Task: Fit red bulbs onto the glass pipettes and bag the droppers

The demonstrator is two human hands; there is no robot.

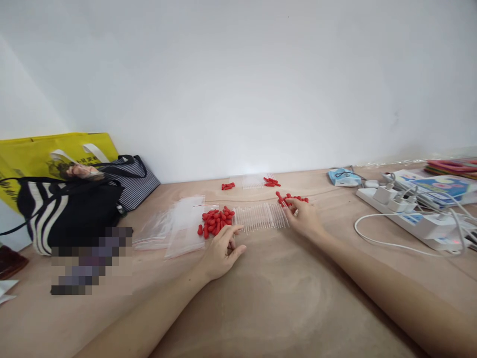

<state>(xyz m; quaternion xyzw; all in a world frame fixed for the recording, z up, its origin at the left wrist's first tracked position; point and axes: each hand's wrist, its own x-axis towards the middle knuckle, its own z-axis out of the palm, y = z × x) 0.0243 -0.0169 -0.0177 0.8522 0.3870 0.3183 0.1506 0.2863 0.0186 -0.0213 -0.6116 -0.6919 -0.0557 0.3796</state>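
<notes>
Mid-frame on the tan table (283, 298) lies a row of thin clear plastic tubes (261, 217). The left hand (219, 253) rests loosely curled, holding nothing, beside a glossy red cap pile (216, 221). The right hand (303, 216) pinches red caps (292, 200).

You won't find a legible word or number anywhere here. The yellow bag (40, 154) at your ten o'clock carries dark print on its face, but it is too small and blurred to read. The colourful booklets (443, 186) at your two o'clock, behind the power strip (413, 219), show printed patches that are just as unreadable.
</notes>
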